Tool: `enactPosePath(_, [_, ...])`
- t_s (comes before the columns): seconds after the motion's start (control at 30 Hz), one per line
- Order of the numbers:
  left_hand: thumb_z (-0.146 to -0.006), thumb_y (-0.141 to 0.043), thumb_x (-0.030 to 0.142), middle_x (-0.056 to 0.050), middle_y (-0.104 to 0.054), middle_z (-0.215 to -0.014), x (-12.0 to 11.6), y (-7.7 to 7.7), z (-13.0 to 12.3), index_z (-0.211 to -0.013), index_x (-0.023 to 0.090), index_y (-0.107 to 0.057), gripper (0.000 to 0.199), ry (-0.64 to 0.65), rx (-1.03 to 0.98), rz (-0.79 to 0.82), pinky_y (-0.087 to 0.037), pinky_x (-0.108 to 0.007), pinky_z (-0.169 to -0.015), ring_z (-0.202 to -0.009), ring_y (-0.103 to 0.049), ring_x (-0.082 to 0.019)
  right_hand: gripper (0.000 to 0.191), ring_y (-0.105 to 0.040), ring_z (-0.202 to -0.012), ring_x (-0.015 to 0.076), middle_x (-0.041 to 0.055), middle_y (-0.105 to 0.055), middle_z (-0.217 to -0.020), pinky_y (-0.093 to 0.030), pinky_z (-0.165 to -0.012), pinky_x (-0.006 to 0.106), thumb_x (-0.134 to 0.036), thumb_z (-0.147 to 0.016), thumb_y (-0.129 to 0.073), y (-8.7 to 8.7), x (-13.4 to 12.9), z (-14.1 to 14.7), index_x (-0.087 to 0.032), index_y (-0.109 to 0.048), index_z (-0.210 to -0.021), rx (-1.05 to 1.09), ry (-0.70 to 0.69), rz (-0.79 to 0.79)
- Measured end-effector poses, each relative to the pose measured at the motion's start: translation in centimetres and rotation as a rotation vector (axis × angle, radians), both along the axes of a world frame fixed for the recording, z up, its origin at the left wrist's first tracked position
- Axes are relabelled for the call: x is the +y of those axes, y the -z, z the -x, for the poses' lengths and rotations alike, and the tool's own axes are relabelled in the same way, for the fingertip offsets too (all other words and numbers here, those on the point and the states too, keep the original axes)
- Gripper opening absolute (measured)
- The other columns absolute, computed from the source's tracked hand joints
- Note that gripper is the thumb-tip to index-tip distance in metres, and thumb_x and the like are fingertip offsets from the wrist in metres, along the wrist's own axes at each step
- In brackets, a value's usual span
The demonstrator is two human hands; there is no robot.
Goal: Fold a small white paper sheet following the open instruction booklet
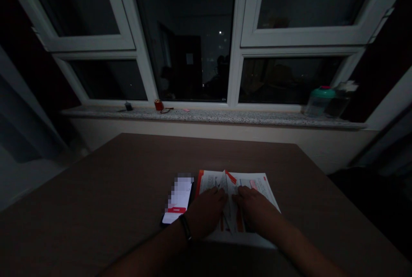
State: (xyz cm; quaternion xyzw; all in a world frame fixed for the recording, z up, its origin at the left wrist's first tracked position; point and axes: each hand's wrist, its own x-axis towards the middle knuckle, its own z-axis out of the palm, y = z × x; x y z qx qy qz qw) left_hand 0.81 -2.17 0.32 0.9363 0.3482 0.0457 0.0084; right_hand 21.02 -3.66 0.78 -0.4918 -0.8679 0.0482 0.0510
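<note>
My left hand (206,209) and my right hand (255,207) face each other over a piece of folded paper (228,212) with orange-red markings. The fingers of both are curled and closed on its two sides, and they hide part of the folds. The paper rises to a narrow ridge with a point at its far end. Beneath it lies a printed sheet or booklet (267,188) with text, pictures and an orange left edge. A dark band circles my left wrist. Left of that hand, a phone (184,194) lies with its screen lit and partly blurred out.
The brown table (128,170) reaches toward a stone windowsill (209,116). On the sill stand a small dark bottle (128,106), a red jar (159,105) and a clear container with a teal lid (322,92). Dark window panes rise behind, and the room is dim.
</note>
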Motion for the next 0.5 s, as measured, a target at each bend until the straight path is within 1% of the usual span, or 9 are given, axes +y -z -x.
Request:
enactPosePath(0.07, [-0.092, -0.047, 0.008, -0.010, -0.057, -0.115, 0.1, 0.0, 0.0, -0.119, 0.014, -0.053, 0.029, -0.005, -0.013, -0.003, -0.047, -0.038, -0.089, -0.103, -0.052, -0.026, 0.024, -0.059, -0.097, 0.0245, 0.0099, -0.061, -0.104, -0.038, -0.100, 0.045, -0.012, -0.092, -0.048, 0.2, 0.1, 0.1, -0.019, -0.067, -0.105, 0.026, 0.002, -0.025])
enactPosePath(0.1, [-0.092, -0.048, 0.009, -0.011, -0.057, -0.116, 0.2, 0.0, 0.0, -0.120, 0.014, -0.053, 0.029, -0.011, -0.022, -0.008, -0.046, -0.039, -0.092, -0.105, -0.052, -0.027, 0.023, -0.058, -0.101, 0.0256, 0.0101, -0.062, -0.106, -0.036, -0.102, 0.047, -0.016, -0.094, -0.047, 0.3, 0.2, 0.1, -0.019, -0.066, -0.108, 0.042, 0.001, -0.043])
enactPosePath(0.13, [-0.092, -0.049, 0.010, -0.011, -0.057, -0.117, 0.2, -0.1, 0.0, -0.121, 0.014, -0.053, 0.030, -0.014, -0.031, -0.010, -0.045, -0.039, -0.093, -0.106, -0.052, -0.027, 0.025, -0.055, -0.107, 0.0276, 0.0110, -0.061, -0.111, -0.034, -0.104, 0.050, -0.020, -0.095, -0.048, 0.5, 0.3, 0.2, -0.018, -0.064, -0.114, 0.054, -0.002, -0.064])
enactPosePath(0.2, [-0.091, -0.050, 0.010, -0.011, -0.058, -0.116, 0.3, -0.1, 0.2, -0.123, 0.015, -0.053, 0.033, -0.010, -0.053, 0.002, -0.044, -0.040, -0.095, -0.105, -0.053, -0.026, 0.033, -0.051, -0.115, 0.0309, 0.0131, -0.061, -0.120, -0.033, -0.106, 0.053, -0.026, -0.094, -0.053, 0.7, 0.4, 0.3, -0.017, -0.059, -0.125, 0.079, 0.013, -0.083])
enactPosePath(0.3, [-0.089, -0.051, 0.009, -0.008, -0.059, -0.115, 0.4, -0.3, 0.5, -0.127, 0.019, -0.051, 0.039, 0.027, -0.114, 0.028, -0.044, -0.041, -0.095, -0.106, -0.054, -0.026, 0.047, -0.047, -0.120, 0.0313, 0.0135, -0.058, -0.130, -0.031, -0.108, 0.052, -0.033, -0.089, -0.060, 0.8, 0.6, 0.3, -0.017, -0.054, -0.133, 0.172, 0.008, -0.067])
enactPosePath(0.4, [-0.086, -0.053, 0.009, -0.007, -0.058, -0.120, 0.7, -0.2, 1.1, -0.128, 0.022, -0.050, 0.044, 0.030, -0.209, 0.026, -0.041, -0.043, -0.101, -0.112, -0.051, -0.026, 0.056, -0.041, -0.128, 0.0299, 0.0111, -0.053, -0.140, -0.028, -0.111, 0.050, -0.028, -0.087, -0.062, 0.8, 0.6, 0.1, -0.019, -0.048, -0.140, 0.227, -0.034, -0.042])
enactPosePath(0.47, [-0.084, -0.055, 0.008, -0.008, -0.055, -0.128, 1.1, 0.1, 1.5, -0.130, 0.020, -0.049, 0.047, 0.004, -0.277, 0.010, -0.036, -0.045, -0.108, -0.122, -0.046, -0.026, 0.055, -0.039, -0.131, 0.0274, 0.0079, -0.051, -0.144, -0.027, -0.113, 0.048, -0.020, -0.088, -0.058, 1.0, 0.8, -0.1, -0.022, -0.047, -0.141, 0.243, -0.082, -0.032])
enactPosePath(0.5, [-0.084, -0.057, 0.009, -0.009, -0.053, -0.130, 1.2, 0.3, 1.7, -0.129, 0.019, -0.049, 0.047, -0.008, -0.284, 0.007, -0.034, -0.046, -0.109, -0.123, -0.045, -0.027, 0.054, -0.038, -0.133, 0.0263, 0.0067, -0.050, -0.145, -0.027, -0.113, 0.046, -0.016, -0.088, -0.056, 1.0, 0.8, -0.1, -0.024, -0.048, -0.141, 0.250, -0.104, -0.036])
